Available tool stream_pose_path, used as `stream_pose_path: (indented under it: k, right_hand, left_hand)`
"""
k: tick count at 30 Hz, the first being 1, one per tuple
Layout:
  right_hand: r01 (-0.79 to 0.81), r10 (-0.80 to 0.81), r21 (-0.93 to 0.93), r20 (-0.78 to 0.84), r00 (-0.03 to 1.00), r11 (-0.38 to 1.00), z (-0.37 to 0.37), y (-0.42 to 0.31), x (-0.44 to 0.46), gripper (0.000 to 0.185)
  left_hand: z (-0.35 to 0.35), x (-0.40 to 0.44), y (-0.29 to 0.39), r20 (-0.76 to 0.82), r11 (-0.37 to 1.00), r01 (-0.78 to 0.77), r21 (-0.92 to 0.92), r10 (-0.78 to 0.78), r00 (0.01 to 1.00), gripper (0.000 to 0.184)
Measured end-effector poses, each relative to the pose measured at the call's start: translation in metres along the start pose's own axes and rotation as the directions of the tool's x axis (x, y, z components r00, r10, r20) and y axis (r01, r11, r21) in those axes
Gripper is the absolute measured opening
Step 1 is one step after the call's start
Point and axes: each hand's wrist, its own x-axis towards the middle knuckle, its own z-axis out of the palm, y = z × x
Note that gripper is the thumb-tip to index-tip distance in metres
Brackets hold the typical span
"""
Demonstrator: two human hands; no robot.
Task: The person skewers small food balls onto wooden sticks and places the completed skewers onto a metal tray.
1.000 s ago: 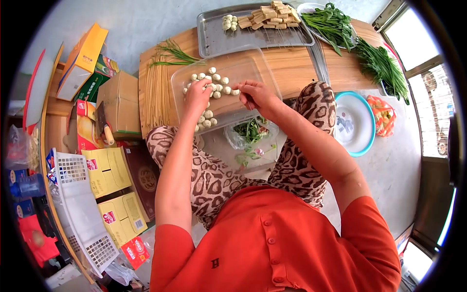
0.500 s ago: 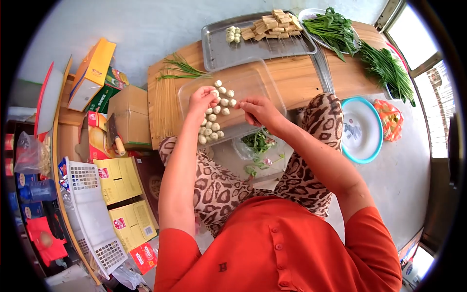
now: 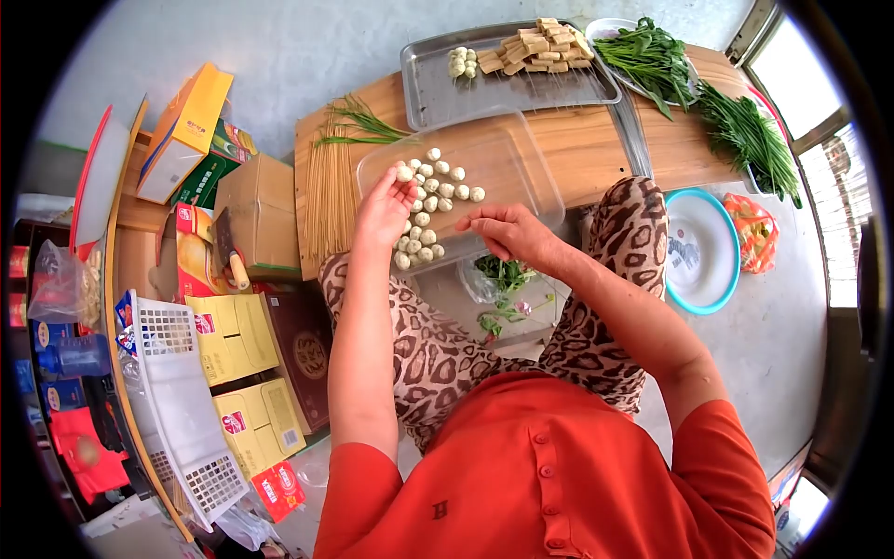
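Several small whitish food balls (image 3: 430,207) lie in and around the clear plastic tray (image 3: 498,154) on the wooden table. At the tray's left side my left hand (image 3: 387,207) is turned partly palm up, with its fingers closed on one pale ball (image 3: 403,174) at the fingertips. My right hand (image 3: 514,230) hovers over the tray's near right corner, thumb and fingers pinched together; whether something thin is between them I cannot make out. To the left of the tray, thin bamboo skewers (image 3: 326,200) lie side by side, with green stalks (image 3: 363,123) at their far end.
A metal tray (image 3: 447,102) at the back bears tan rolled pieces (image 3: 540,48) and pale green balls (image 3: 462,62). Leafy greens (image 3: 647,61) and long green stalks (image 3: 750,130) lie at right, above a blue-rimmed basin (image 3: 732,252). Boxes (image 3: 258,210) and a knife (image 3: 239,270) stand left.
My right hand has drawn back from the balls toward the tray's near edge. My left hand has turned more palm up. The whole view has shifted slightly.
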Motion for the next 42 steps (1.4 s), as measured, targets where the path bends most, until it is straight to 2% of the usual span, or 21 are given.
stream_pose_path:
  k: [22,31,42]
  right_hand:
    - [-0.018,0.017,-0.018,-0.027,0.999,1.000,0.002,0.002,0.001,0.026]
    - [-0.015,0.015,0.013,-0.057,0.998,1.000,0.005,0.006,0.005,0.020]
    - [-0.022,0.021,-0.027,-0.039,0.999,0.999,0.007,0.010,0.004,0.024]
  left_hand:
    - [0.003,0.005,-0.010,0.006,0.998,-0.053,-0.015,0.053,0.999,0.014]
    - [0.005,0.002,-0.011,0.025,0.996,-0.079,-0.036,0.079,0.997,0.015]
    - [0.009,0.000,-0.012,-0.009,0.994,-0.077,-0.080,0.077,0.997,0.014]
